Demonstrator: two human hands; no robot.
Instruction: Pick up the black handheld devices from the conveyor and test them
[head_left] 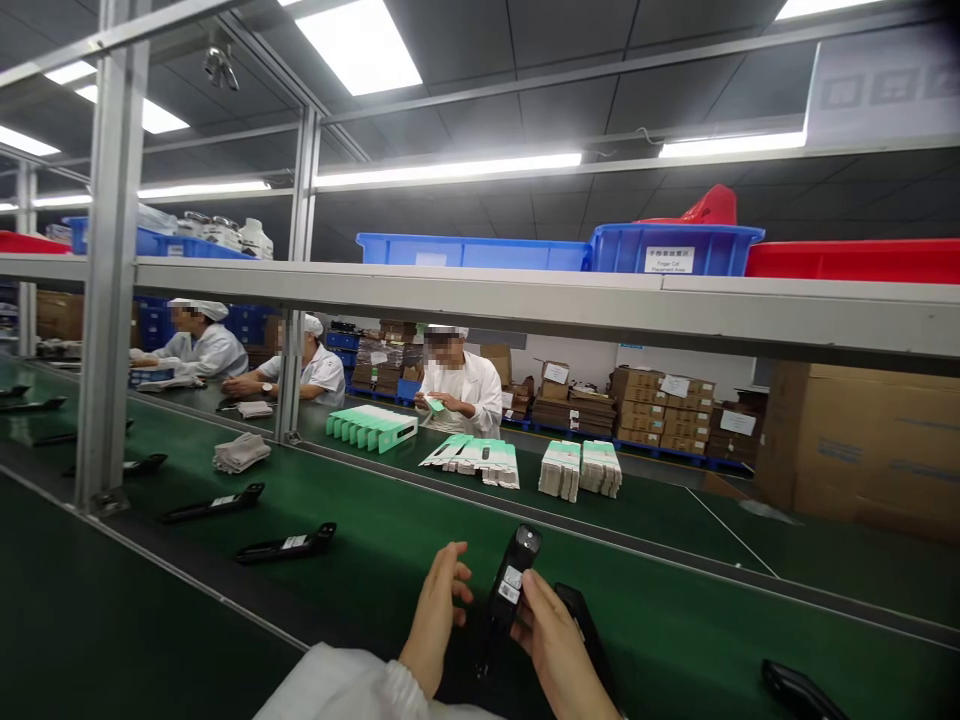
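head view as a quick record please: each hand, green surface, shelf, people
right hand: holding a black device with white labels, tilted
left hand: open, beside the device
green surface: more black devices lying on it
shelf: blue bins, a red bin
people: three co-workers in white, beyond the green surface

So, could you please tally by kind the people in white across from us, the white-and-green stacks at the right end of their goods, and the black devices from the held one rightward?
People in white: 3
White-and-green stacks: 2
Black devices: 3, counting the one in the right hand and one cut off by the bottom edge
Total: 8
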